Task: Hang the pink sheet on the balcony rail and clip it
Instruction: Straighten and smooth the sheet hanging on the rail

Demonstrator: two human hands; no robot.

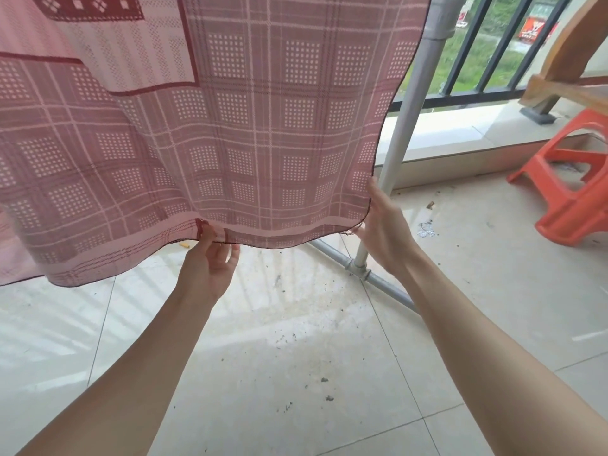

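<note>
The pink sheet (250, 126) hung from above the frame, filling its upper left and centre. My left hand (210, 258) pinched the bottom hem at lower centre. My right hand (381, 222), fingers nearly straight, held the sheet's lower right corner, beside a grey rack pole (404, 106). I judged the step was spreading: pull both hands apart evenly, keeping the hem level and off the floor tiles (296, 373).

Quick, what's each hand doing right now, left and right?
Left hand: pinches the bottom hem of the pink sheet.
Right hand: grips the sheet's lower right corner.
</note>
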